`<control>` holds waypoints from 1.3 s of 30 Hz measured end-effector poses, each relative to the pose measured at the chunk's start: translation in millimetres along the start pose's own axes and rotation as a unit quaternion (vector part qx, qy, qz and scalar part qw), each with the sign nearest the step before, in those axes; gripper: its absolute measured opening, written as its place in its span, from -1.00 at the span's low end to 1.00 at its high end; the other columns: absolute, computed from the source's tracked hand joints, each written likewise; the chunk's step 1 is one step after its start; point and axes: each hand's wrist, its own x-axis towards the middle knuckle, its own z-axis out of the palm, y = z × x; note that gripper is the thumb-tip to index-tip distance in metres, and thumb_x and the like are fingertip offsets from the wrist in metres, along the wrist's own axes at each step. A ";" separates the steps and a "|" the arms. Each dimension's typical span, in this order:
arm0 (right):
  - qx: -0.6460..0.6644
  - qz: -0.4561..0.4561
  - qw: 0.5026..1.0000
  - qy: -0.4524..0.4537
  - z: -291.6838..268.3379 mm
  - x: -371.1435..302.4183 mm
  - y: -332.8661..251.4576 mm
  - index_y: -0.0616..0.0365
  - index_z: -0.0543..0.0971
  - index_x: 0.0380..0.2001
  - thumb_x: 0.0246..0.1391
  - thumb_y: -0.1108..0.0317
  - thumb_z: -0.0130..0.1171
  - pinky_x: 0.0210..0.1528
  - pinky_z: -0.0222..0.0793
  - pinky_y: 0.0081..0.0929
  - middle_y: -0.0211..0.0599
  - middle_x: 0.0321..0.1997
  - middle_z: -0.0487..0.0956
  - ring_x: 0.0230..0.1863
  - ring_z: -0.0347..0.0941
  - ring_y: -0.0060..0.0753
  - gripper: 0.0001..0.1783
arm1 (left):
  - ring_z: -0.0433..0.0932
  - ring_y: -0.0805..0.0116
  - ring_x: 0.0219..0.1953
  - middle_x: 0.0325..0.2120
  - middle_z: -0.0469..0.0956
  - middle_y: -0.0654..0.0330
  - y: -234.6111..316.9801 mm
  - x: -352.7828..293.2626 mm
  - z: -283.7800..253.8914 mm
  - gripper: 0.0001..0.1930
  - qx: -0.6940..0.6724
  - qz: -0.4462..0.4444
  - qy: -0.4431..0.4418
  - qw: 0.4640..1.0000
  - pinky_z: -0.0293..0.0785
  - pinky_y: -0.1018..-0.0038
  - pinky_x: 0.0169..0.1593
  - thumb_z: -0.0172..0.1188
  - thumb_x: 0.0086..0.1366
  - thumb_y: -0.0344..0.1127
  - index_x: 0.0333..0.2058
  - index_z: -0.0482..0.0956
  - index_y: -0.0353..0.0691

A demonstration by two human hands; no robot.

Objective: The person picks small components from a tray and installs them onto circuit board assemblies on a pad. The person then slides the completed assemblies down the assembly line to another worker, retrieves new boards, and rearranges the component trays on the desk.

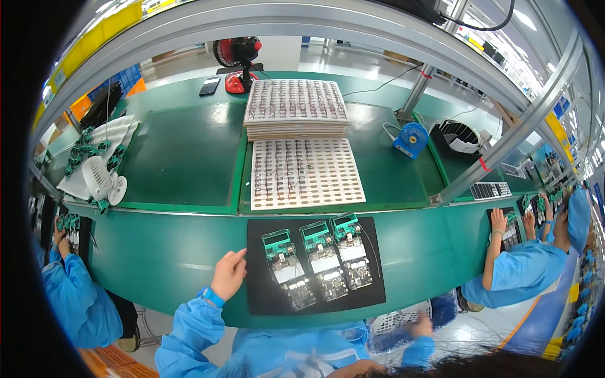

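Note:
My left hand [229, 275], with a blue band at its wrist, is at the left edge of a black mat [259, 303]. Its index finger points toward the mat, the other fingers bend loosely, and nothing shows in it. Three circuit-board assemblies with green frames lie side by side on the mat: the left one [288, 271], the middle one [322, 258] and the right one [353, 252]. Low on the right, below the table edge, my right hand [422, 326] is beside a white perforated tray [403, 317] in a blue bin [446, 310]. Motion blurs its fingers.
Beyond the mat lies a white foam tray of small parts [307, 174], with a stack of similar trays [296, 110] behind. Fans stand around: red-black [236, 60], blue [411, 140], white [99, 178]. Co-workers sit left [79, 302] and right [523, 268]. A metal frame [510, 120] crosses above.

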 end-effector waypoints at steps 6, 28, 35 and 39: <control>0.128 0.043 0.984 0.119 -19.2 30.8 -2.4 0.22 0.61 -0.42 -0.22 0.36 0.34 -0.25 0.43 -0.09 -0.06 -0.54 0.56 -0.40 0.53 0.08 -0.77 | 0.52 0.38 -0.48 -0.40 0.43 0.15 16.6 23.7 65.5 -0.65 -0.068 0.028 -0.076 0.994 0.51 0.48 -0.37 -0.01 0.32 -0.49 0.08 0.44 -0.24; 0.194 -0.394 0.895 -0.077 -197.4 131.1 -326.1 0.21 0.57 -0.43 -0.03 0.48 0.21 -0.49 0.39 -0.42 -0.18 -0.56 0.51 -0.52 0.52 -0.25 -0.95 | 0.58 0.21 -0.16 -0.19 0.59 0.00 44.2 51.7 106.9 -0.70 -0.187 0.128 -0.234 0.945 0.50 0.36 -0.06 0.09 0.28 -0.32 -0.05 0.55 -0.27; 0.078 -0.615 0.784 -0.031 -141.2 202.3 -509.9 0.13 0.58 -0.42 -0.03 0.41 0.19 -0.42 0.40 -0.32 -0.21 -0.45 0.54 -0.44 0.50 -0.12 -0.93 | 0.61 0.32 -0.26 -0.31 0.58 0.08 3.4 49.1 68.5 -0.73 -0.256 0.088 -0.213 0.939 0.52 0.43 -0.17 0.07 0.28 -0.38 -0.07 0.55 -0.30; 0.057 -0.643 0.764 0.000 -109.6 246.3 -608.1 0.10 0.56 -0.30 -0.03 0.41 0.21 -0.29 0.41 -0.23 -0.20 -0.35 0.51 -0.30 0.49 -0.05 -0.84 | 0.60 0.26 -0.31 -0.35 0.55 0.08 -6.5 43.9 73.0 -0.77 -0.246 0.210 -0.192 0.927 0.51 0.39 -0.23 0.09 0.25 -0.41 -0.13 0.56 -0.31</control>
